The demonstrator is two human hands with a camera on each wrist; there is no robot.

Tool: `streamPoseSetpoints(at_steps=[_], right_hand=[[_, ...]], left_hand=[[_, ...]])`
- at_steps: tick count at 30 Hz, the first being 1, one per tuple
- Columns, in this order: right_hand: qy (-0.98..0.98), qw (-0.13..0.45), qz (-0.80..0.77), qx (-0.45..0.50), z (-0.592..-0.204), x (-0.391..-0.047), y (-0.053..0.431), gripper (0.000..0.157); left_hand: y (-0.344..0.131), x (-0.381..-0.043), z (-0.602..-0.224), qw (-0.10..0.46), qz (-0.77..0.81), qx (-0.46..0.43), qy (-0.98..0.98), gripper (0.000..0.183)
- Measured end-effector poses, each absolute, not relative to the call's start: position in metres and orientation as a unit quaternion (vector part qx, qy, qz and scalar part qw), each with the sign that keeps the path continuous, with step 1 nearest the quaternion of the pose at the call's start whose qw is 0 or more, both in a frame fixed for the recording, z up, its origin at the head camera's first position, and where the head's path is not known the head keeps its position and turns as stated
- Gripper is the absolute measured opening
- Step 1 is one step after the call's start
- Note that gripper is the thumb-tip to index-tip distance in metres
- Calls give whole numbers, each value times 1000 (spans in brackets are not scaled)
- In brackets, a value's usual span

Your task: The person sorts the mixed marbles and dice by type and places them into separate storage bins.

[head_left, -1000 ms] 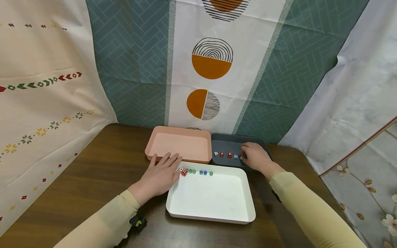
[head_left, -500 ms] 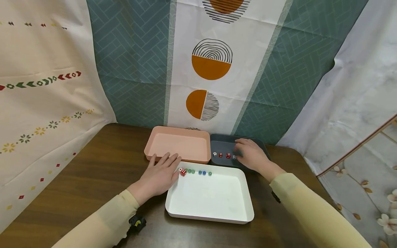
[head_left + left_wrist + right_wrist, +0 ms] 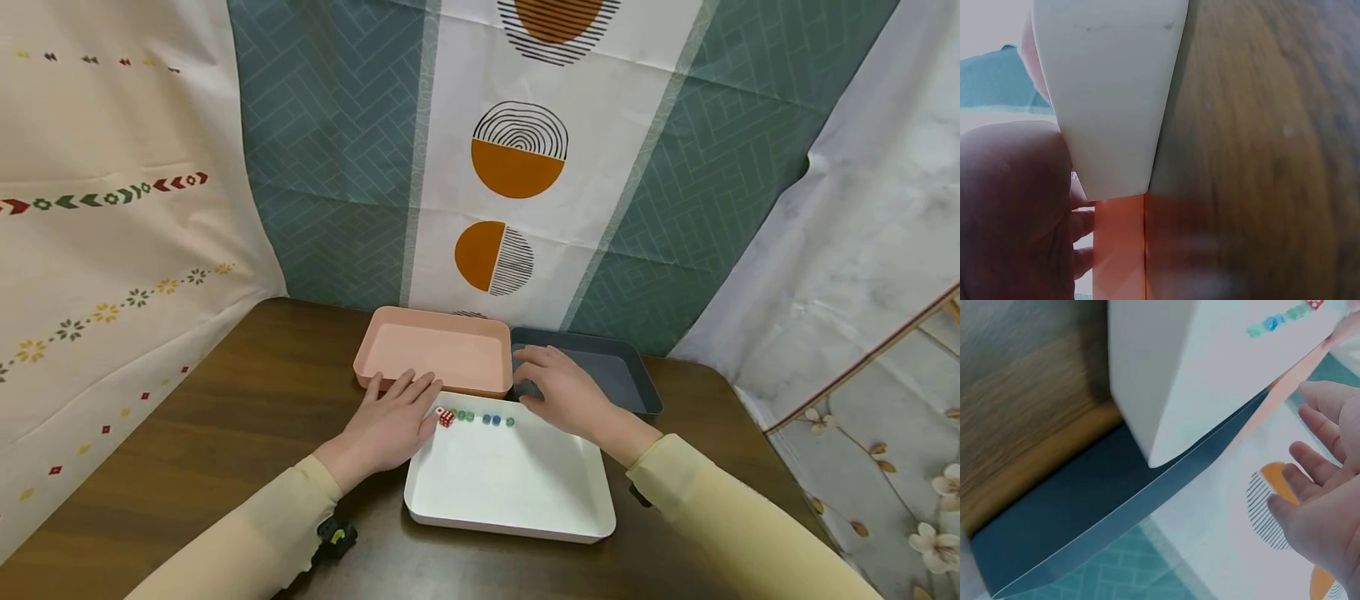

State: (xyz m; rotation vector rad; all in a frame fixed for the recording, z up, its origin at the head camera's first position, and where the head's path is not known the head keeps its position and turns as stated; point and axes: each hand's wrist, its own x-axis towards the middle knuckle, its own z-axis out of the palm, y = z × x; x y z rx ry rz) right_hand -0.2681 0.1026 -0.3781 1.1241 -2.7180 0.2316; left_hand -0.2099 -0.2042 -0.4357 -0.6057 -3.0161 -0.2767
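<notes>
Brown wooden tabletop (image 3: 217, 417) bears the white tray (image 3: 510, 492), with the red die (image 3: 446, 418) inside; something so small probably wants a light pinch. The right hand (image 3: 566, 392), fingers loosely bent, seemingly empty, hovers over the dark blue tray (image 3: 618, 375); the left hand (image 3: 390, 427), fingers straight, rests at the white tray's corner.

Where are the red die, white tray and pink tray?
Red die (image 3: 446, 419): head view, its dotted side.
White tray (image 3: 510, 479): head view, bare floor.
Pink tray (image 3: 442, 348): head view, bare floor.
</notes>
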Motion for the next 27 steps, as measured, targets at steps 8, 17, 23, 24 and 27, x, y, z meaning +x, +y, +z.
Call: streamPoseSetpoints(at_steps=[8, 17, 23, 24, 27], right_hand=[[-905, 96, 90, 403, -384, -264, 89, 25], [-901, 78, 100, 414, -385, -260, 69, 25], [-890, 78, 95, 439, -385, -256, 53, 28], [-889, 77, 95, 442, -385, -255, 51, 28], [-888, 68, 95, 445, -386, -254, 44, 29]], left_hand=[[-208, -213, -433, 16, -91, -201, -975, 64], [-213, -211, -422, 3, -84, -195, -977, 66], [-216, -210, -417, -19, -84, -190, -978, 66], [-216, -210, -416, -18, -83, -190, -978, 65], [-217, -210, -416, -17, -80, -191, -978, 64]])
